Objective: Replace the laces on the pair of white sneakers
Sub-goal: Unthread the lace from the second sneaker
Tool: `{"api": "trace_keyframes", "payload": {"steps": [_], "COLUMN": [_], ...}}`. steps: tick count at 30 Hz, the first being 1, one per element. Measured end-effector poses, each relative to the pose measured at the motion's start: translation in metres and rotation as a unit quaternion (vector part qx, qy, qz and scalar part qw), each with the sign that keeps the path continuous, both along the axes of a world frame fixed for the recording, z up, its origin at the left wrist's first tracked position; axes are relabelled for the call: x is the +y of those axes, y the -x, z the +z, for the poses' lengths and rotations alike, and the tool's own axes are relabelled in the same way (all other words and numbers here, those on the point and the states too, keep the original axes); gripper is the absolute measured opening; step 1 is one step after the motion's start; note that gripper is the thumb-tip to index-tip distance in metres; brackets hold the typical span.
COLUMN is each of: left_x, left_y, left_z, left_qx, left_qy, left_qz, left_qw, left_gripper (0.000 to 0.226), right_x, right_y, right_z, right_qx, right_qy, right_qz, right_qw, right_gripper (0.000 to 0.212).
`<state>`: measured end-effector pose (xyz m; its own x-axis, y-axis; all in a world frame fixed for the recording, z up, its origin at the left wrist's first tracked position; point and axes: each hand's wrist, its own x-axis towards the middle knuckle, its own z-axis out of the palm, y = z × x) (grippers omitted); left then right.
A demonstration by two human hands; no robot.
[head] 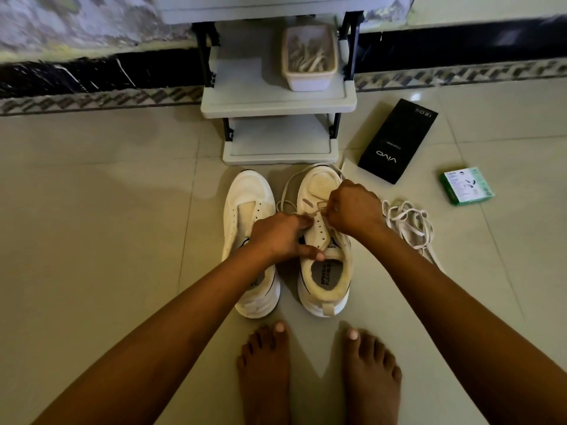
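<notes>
Both hands work on the right sneaker (322, 271): left hand (280, 237) grips its tongue, right hand (352, 210) pinches the lace (287, 187). Left sneaker (245, 204) stands just beside it.

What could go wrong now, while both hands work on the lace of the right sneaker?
1. The lace loops loose past the toe of the right sneaker; a hard pull by the right hand may drag it out of an eyelet.
2. The left hand holds only the tongue area, so the shoe may slide on the smooth floor tiles.
3. The loose lace pile lies close by; the two laces might get mixed up.
</notes>
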<state>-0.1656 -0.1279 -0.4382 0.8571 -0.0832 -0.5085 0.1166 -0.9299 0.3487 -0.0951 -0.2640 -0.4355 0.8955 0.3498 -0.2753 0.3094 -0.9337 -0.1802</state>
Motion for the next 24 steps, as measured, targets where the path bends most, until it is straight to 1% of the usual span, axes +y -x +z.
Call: {"api": "trace_keyframes", "payload": {"steps": [1, 2, 3, 4, 5, 6, 7, 8, 9, 10, 11, 12, 14, 16, 17, 18, 19, 20, 21, 22, 23, 24], "left_x": [0.0, 0.001, 0.001, 0.001, 0.001, 0.001, 0.001, 0.001, 0.001, 0.001, 0.002, 0.002, 0.001, 0.001, 0.001, 0.001, 0.002, 0.002, 0.003, 0.003, 0.002, 0.003], "left_y": [0.0, 0.0, 0.0, 0.0, 0.0, -0.001, -0.001, 0.0, 0.0, 0.001, 0.001, 0.001, 0.0, 0.0, 0.0, -0.001, -0.001, -0.001, -0.001, -0.002, -0.002, -0.002], "left_z": [-0.001, -0.002, -0.002, -0.002, -0.003, -0.003, -0.003, -0.003, -0.004, -0.004, -0.005, -0.005, -0.004, -0.004, -0.005, -0.005, -0.006, -0.007, -0.007, -0.006, -0.006, -0.006], "left_qx": [0.0, -0.002, -0.002, -0.003, -0.002, -0.003, -0.004, -0.004, -0.004, -0.006, -0.006, -0.007, -0.007, -0.008, -0.009, -0.011, -0.01, -0.008, -0.007, -0.006, -0.006, -0.006], "left_qy": [0.0, -0.002, -0.003, -0.005, -0.007, -0.009, -0.008, -0.006, -0.003, 0.0, 0.004, 0.005, 0.003, 0.006, 0.008, 0.011, 0.012, 0.014, 0.014, 0.013, 0.012, 0.012], "left_qz": [0.0, 0.002, 0.003, 0.002, 0.002, 0.001, 0.001, 0.001, 0.002, 0.004, 0.006, 0.006, 0.003, 0.0, -0.001, 0.0, 0.001, 0.001, 0.002, 0.0, -0.001, -0.002], "left_qw": [1.0, 1.0, 1.0, 1.0, 1.0, 1.0, 1.0, 1.0, 1.0, 1.0, 1.0, 1.0, 1.0, 1.0, 1.0, 1.0, 1.0, 1.0, 1.0, 1.0, 1.0, 1.0], "left_gripper": [0.083, 0.082, 0.081, 0.08, 0.08, 0.079, 0.079, 0.079, 0.079, 0.078, 0.078, 0.078, 0.079, 0.08, 0.081, 0.082, 0.083, 0.084, 0.084, 0.085, 0.085, 0.085], "right_x": [-0.001, -0.001, 0.001, 0.003, 0.006, 0.011, 0.015, 0.017, 0.017, 0.014, 0.009, 0.006, 0.004, 0.009, 0.009, 0.008, 0.006, 0.002, -0.001, -0.004, -0.005, -0.005], "right_y": [-0.002, -0.003, -0.003, -0.001, -0.001, -0.001, -0.003, -0.005, -0.005, -0.004, -0.001, 0.002, 0.008, 0.011, 0.008, 0.004, 0.0, -0.002, -0.002, -0.003, -0.004, -0.004], "right_z": [0.005, 0.013, 0.025, 0.04, 0.049, 0.053, 0.051, 0.046, 0.038, 0.029, 0.019, 0.013, 0.008, 0.01, 0.011, 0.013, 0.018, 0.029, 0.04, 0.048, 0.052, 0.051], "right_qx": [0.034, 0.11, 0.22, 0.289, 0.297, 0.263, 0.202, 0.13, 0.077, 0.055, 0.057, 0.063, 0.025, -0.023, -0.017, 0.015, 0.083, 0.184, 0.26, 0.29, 0.286, 0.269], "right_qy": [-0.059, -0.16, -0.288, -0.388, -0.426, -0.42, -0.387, -0.319, -0.217, -0.109, -0.023, 0.021, 0.049, 0.063, 0.052, 0.002, -0.087, -0.198, -0.31, -0.391, -0.43, -0.441], "right_qz": [-0.024, -0.055, -0.08, -0.081, -0.055, -0.032, -0.02, -0.007, 0.011, 0.033, 0.048, 0.045, 0.031, 0.044, 0.045, 0.031, -0.005, -0.047, -0.081, -0.097, -0.102, -0.104], "right_qw": [0.997, 0.979, 0.929, 0.871, 0.853, 0.868, 0.9, 0.939, 0.973, 0.992, 0.997, 0.997, 0.998, 0.997, 0.997, 0.999, 0.993, 0.962, 0.911, 0.868, 0.85, 0.85], "right_gripper": [0.021, 0.018, 0.016, 0.014, 0.013, 0.014, 0.014, 0.011, 0.009, 0.015, 0.023, 0.029, 0.031, 0.026, 0.023, 0.019, 0.014, 0.008, 0.004, 0.006, 0.008, 0.009]}}
